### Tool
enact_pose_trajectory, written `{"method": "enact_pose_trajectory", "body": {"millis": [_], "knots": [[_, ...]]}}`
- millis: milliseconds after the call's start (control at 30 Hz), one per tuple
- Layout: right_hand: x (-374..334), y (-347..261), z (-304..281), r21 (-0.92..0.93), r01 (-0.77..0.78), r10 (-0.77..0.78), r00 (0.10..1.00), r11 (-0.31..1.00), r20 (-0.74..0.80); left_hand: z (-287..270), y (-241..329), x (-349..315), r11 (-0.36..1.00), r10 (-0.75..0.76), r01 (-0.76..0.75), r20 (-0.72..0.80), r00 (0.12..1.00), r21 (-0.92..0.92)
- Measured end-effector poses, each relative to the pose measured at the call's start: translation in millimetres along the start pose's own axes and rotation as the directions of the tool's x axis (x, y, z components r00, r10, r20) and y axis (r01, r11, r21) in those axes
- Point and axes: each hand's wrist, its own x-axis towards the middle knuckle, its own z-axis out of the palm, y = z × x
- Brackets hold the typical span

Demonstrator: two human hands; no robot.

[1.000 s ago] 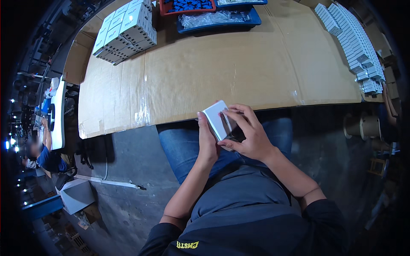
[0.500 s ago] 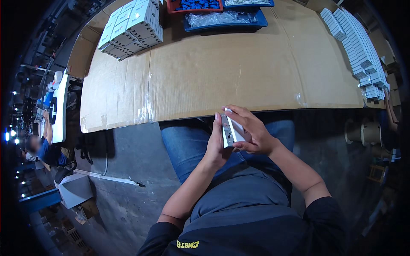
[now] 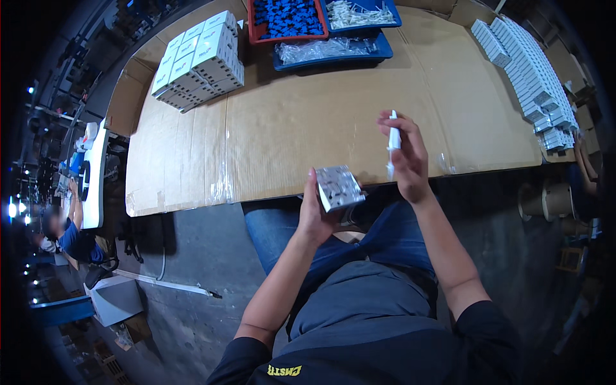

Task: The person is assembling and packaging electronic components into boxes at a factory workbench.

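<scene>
Left hand (image 3: 316, 215): fingers clasp a small grey box (image 3: 338, 187) from its 8 o'clock side, held over the lap at the desk's near edge.
Right hand (image 3: 405, 157): fingers pinch a thin white piece (image 3: 393, 141), raised upright over the desk (image 3: 308, 122).
Change: half a second ago both hands met on the box; now the right hand has lifted away toward 2 o'clock, well apart from the box.
Desk, 12 o'clock: red tray of blue parts (image 3: 284, 18), blue trays (image 3: 333, 48).
Desk, 10 o'clock: stacked white boxes (image 3: 199, 59).
Desk, 2 o'clock: rows of white boxes (image 3: 526, 70).
</scene>
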Motion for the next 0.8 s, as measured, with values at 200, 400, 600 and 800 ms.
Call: {"method": "enact_pose_trajectory", "body": {"millis": [200, 400, 600, 800], "knots": [[21.7, 48.7, -3.7, -0.56, 0.237, -0.222, 0.97, 0.794, 0.097, -30.9, 34.6, 53.6, 0.775, 0.516, -0.536, 0.155, 0.843, 0.335], [-25.2, 59.6, -19.2, -0.796, 0.26, -0.021, 0.955, 0.546, 0.297, -78.3, 63.3, 37.5, -0.094, 0.455, -0.392, 0.39, 0.801, 0.915], [-63.5, 33.0, -26.3, -0.822, 0.109, 0.239, 0.928, 0.559, 0.285, -66.1, 65.8, 7.6, -0.438, 0.435, -0.269, 0.463, 0.772, 0.858], [-45.3, 54.7, -20.8, -0.842, 0.043, 0.196, 0.965, 0.537, 0.175, -65.4, 64.7, 45.2, -0.54, 0.401, -0.234, 0.492, 0.773, 0.808]]}}
